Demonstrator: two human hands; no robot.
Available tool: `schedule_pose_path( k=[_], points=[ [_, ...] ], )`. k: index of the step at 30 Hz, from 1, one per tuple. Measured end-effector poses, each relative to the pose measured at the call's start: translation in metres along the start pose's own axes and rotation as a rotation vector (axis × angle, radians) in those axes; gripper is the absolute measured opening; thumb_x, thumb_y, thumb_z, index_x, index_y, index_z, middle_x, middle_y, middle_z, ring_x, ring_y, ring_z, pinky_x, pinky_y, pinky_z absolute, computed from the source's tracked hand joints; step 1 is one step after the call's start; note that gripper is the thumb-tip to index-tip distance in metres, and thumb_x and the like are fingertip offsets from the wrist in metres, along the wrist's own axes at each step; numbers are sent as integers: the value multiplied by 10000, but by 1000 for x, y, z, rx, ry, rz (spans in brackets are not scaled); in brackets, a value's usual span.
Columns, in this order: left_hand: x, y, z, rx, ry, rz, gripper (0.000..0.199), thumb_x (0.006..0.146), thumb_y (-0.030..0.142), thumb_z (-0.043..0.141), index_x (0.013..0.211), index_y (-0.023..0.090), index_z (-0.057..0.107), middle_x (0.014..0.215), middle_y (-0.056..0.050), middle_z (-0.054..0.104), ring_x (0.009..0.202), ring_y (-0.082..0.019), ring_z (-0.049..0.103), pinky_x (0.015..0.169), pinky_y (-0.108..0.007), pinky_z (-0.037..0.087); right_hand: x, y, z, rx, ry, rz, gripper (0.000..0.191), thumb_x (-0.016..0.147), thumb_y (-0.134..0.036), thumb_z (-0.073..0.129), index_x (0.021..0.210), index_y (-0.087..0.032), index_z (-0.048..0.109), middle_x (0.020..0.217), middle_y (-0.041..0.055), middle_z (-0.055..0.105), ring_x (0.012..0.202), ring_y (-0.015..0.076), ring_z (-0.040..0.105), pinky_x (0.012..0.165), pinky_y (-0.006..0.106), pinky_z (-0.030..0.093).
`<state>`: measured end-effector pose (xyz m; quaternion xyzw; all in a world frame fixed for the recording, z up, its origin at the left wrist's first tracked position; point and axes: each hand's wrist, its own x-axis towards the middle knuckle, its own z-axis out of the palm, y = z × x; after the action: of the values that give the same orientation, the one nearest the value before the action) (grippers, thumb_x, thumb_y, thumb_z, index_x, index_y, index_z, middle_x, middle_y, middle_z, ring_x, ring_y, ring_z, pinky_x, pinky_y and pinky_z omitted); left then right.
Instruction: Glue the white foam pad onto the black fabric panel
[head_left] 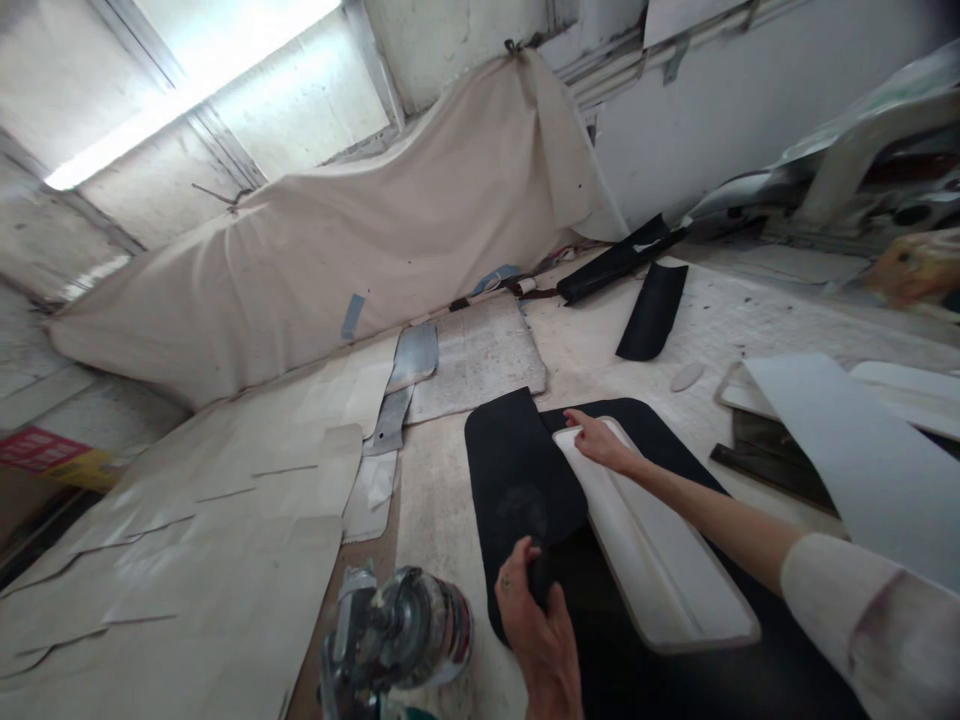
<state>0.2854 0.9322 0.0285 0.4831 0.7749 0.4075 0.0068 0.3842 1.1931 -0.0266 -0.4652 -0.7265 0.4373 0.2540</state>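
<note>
Nearest, the left hand (536,625) has its grip closed around a small dark piece (539,575), low over the black sheet (525,470), perhaps to control it from the near side. Beside that hand stands a smeared can (450,625) with metal fittings, probably set there for easy reach. The white panel (660,545) lies on black material on the desk (439,500), slanting away from the body. At its far end, the right hand (600,443) has its index finger extended, seemingly to steady that edge; whether its grip pinches anything, I cannot tell. Beyond lie a grey board (480,350) and a curved black strip (654,312), apart from the panel. Farthest, a beige cloth (375,230) hangs, presumably as a cover.
</note>
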Motion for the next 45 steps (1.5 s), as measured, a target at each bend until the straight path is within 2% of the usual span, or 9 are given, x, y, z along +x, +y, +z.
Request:
schedule_pose_path(
  k=[4,9,16,22,26,34,41,43,45],
  points=[
    [19,-8,-9,-141,110,-244,382,826,297,350,1090,120,561,1104,-137,624,1051,-215,567,923,-366,451,-69,4,21,-330,61,-95,546,719,-208,631,1230,-121,458,1290,168,430,1187,352,350,964,500,305],
    [31,-14,-16,-121,134,-308,436,818,319,346,1102,70,563,1114,-194,614,1062,-246,568,923,-367,448,-112,-10,47,-568,80,-115,780,622,-196,716,1308,-132,350,1393,175,293,1219,389,266,919,542,298],
    [13,-2,-22,-115,-5,-147,402,835,234,325,1170,134,524,1178,-135,592,1117,-214,531,983,-399,413,-101,-7,10,-625,46,-45,372,743,-113,522,1115,-116,535,987,110,599,889,233,553,737,295,399],
    [-42,1,8,-16,-633,409,541,751,221,512,1275,310,412,1305,-41,509,1236,-274,415,1054,-621,240,-101,11,-22,-605,10,-23,327,893,-243,366,1169,-183,532,784,24,653,761,176,613,632,229,373],
    [-60,-8,12,-12,-831,547,598,764,346,544,1318,350,320,1377,-29,426,1296,-289,321,1059,-658,155,-104,6,-17,-627,-11,-55,291,892,-216,348,1116,-168,529,826,47,652,786,190,608,633,242,356],
    [-72,8,16,145,-1006,292,645,717,370,579,1310,240,361,1419,-167,321,1329,-377,182,1054,-648,82,-111,-10,-1,-711,-44,-133,227,871,-211,417,1062,-124,501,884,101,622,854,228,589,704,278,363],
    [-79,13,9,-5,-1090,429,733,652,336,604,1323,195,346,1452,-178,237,1339,-394,103,1051,-651,82,-111,-15,22,-739,-23,-132,241,852,-244,481,1043,-103,523,892,127,607,805,249,607,668,296,402],
    [-83,7,6,-58,-1044,437,651,633,350,622,1254,273,443,1406,-108,369,1324,-372,212,1052,-646,132,-112,-12,24,-718,-22,-156,286,862,-310,500,1067,-113,533,928,126,606,850,243,600,714,296,415],
    [-86,-4,0,-51,-840,322,566,668,373,594,1219,320,477,1375,-62,425,1316,-338,261,1070,-615,153,-115,-4,18,-685,-3,-177,333,885,-349,474,1133,-131,518,993,117,601,943,230,570,800,293,411]
  ],
)
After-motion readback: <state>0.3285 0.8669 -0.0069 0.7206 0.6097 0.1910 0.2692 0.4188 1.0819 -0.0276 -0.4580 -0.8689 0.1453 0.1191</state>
